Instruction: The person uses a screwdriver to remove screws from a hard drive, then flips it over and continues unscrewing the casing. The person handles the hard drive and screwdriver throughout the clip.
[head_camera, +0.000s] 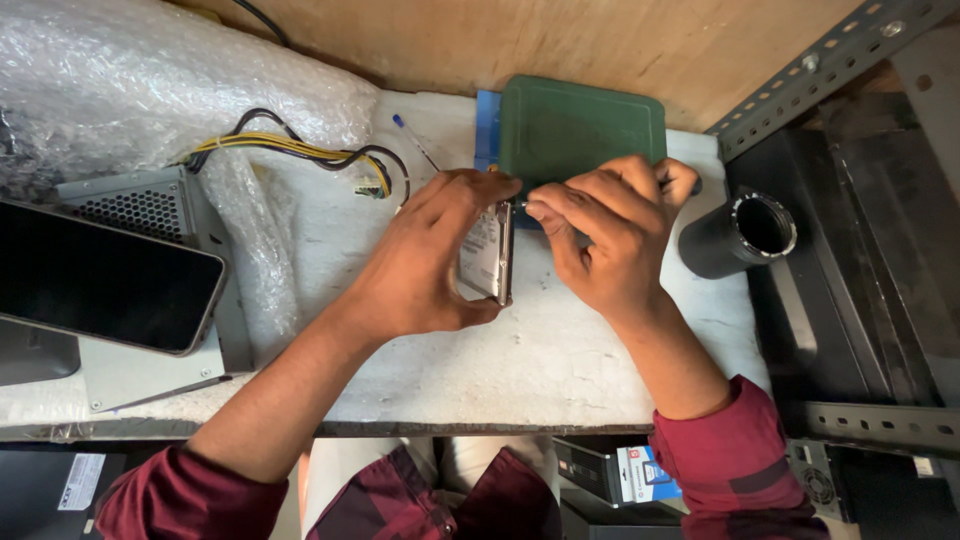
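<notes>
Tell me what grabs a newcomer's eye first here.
At centre, the left hand holds a hard drive on edge over the white foam pad, while the right hand works a thin tool at its top edge. A dark phone lies far left on a metal case.

Much of the hard drive (489, 255) is covered by the left hand (425, 262); the tool in the right hand (610, 235) is almost wholly hidden. The bubble wrap (150, 75) is cut off at the far left edge
</notes>
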